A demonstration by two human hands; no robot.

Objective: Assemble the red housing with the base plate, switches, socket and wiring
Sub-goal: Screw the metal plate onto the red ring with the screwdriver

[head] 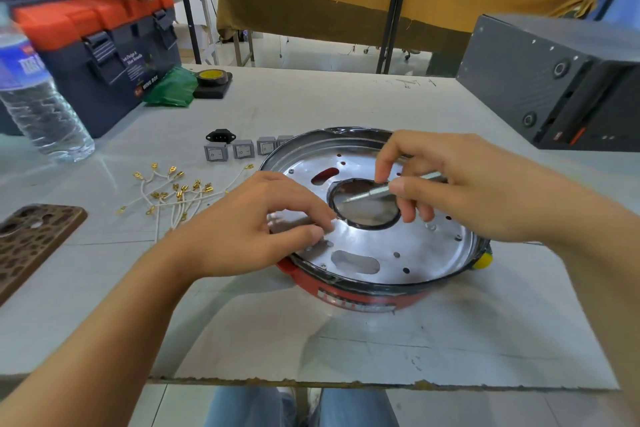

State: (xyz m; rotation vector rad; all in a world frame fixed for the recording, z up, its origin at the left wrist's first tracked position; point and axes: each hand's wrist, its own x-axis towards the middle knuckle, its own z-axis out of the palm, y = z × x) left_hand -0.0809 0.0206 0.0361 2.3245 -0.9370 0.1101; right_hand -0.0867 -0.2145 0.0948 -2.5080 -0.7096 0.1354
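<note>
The red housing [367, 298] lies on the table with the shiny round base plate [381, 246] seated inside it. My left hand [256, 222] rests on the plate's left edge, thumb and forefinger pinched together over a spot near the rim; what they hold is too small to see. My right hand [460, 184] grips a slim metal screwdriver [372, 193] whose tip points left over the plate's central hole. Several grey rocker switches [242, 150] and a black socket [220, 136] sit in a row behind the plate. A tangle of white wires [173, 194] with brass terminals lies to the left.
A water bottle [34, 94] and a blue-and-orange toolbox [104, 55] stand at the back left, with a tape roll [213, 77] and green bag [173, 88] beside them. A phone [27, 239] lies at the left edge. A dark speaker box [554, 80] stands at the back right.
</note>
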